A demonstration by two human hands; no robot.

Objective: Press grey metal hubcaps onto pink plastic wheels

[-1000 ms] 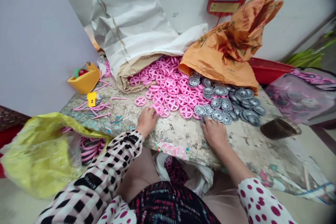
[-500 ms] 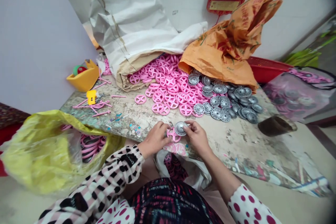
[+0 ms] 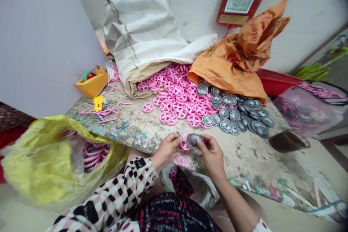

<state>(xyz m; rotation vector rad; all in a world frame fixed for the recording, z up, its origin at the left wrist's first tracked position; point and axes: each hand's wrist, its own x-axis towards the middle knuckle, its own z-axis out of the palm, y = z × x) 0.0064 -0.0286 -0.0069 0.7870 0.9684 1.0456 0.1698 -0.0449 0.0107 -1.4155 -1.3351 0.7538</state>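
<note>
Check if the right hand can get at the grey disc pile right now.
Likely yes: only tabletop shows between the right hand and the grey disc pile, though that hand holds a grey disc.

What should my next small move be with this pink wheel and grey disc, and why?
Probably shift the grey disc squarely over the pink wheel: your right hand holds the disc, your left hand the wheel, and in this view they overlap but are off-centre.
</note>
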